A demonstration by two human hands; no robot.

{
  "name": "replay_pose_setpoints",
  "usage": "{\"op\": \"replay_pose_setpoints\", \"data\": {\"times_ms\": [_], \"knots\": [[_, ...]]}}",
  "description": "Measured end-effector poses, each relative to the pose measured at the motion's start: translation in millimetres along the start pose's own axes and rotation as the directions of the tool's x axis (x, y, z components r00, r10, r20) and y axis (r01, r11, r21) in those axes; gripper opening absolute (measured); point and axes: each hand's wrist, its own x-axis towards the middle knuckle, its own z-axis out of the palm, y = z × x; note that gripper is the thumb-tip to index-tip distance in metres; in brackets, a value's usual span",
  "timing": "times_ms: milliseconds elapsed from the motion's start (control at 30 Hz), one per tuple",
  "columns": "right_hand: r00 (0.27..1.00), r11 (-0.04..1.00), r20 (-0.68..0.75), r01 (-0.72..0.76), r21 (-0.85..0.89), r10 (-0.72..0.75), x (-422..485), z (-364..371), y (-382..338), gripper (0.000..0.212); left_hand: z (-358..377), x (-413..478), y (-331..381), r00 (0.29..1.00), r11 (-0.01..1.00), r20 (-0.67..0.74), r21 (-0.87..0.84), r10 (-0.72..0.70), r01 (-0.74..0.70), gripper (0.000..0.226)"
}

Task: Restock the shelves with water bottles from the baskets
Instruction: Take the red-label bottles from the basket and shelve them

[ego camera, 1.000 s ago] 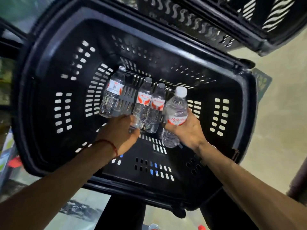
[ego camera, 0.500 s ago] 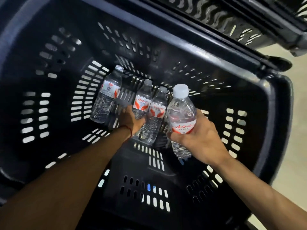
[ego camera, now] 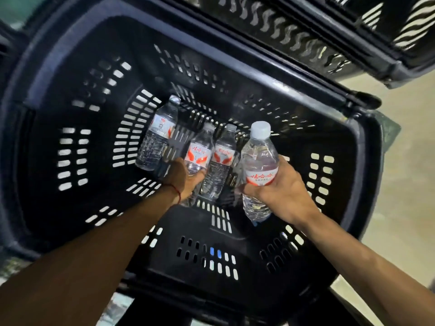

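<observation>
our right hand point(ego camera: 282, 191) wrapped round a white-capped water bottle point(ego camera: 259, 161) held upright in the black basket point(ego camera: 363, 175), our left hand point(ego camera: 182, 178) deeper down gripping a second bottle point(ego camera: 197, 154) lying on the bottom, third bottle point(ego camera: 222, 165) snug beside it, fourth bottle point(ego camera: 156, 137) apart, off to the left

Red 娃哈哈 on label point(ego camera: 261, 178) of rightmost bottle point(ego camera: 258, 150); smaller print unreadable.

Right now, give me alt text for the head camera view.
A right hand holds one bottle raised inside a black basket; the left hand grips a second bottle lying on its floor. A third bottle lies beside it, a fourth bottle farther left.
</observation>
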Motion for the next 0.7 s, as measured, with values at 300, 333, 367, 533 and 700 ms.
{"op": "replay_pose_setpoints", "data": {"times_ms": [300,333,367,533,700], "knots": [[0.999,0.999,-0.037,0.016,0.032,-0.015,-80.9,-16.6,-51.8,0.078,-64.1,-138.7,28.1,0.985,0.947,0.049,-0.285,0.168,-0.148,0.043],[0.999,0.999,-0.042,0.033,0.042,-0.031,-94.3,-18.6,-63.0,0.079,-73.9,-154.8,30.9,0.983,0.939,0.043,-0.307,0.177,-0.155,0.044],[0.998,0.997,-0.044,0.049,0.052,-0.046,-113.8,-26.6,-81.1,0.081,-87.6,-177.2,39.0,0.978,0.927,0.050,-0.334,0.201,-0.174,0.047],[0.997,0.989,-0.044,0.072,0.127,-0.067,-169.7,-52.2,-125.3,0.075,-120.7,-251.9,70.5,0.975,0.877,0.077,-0.455,0.210,-0.153,0.056],[0.991,0.967,-0.043,0.133,0.215,-0.126,-232.1,-98.1,-164.1,0.057,-144.3,-326.8,103.8,0.972,0.837,0.033,-0.516,0.233,-0.184,0.050]]}}
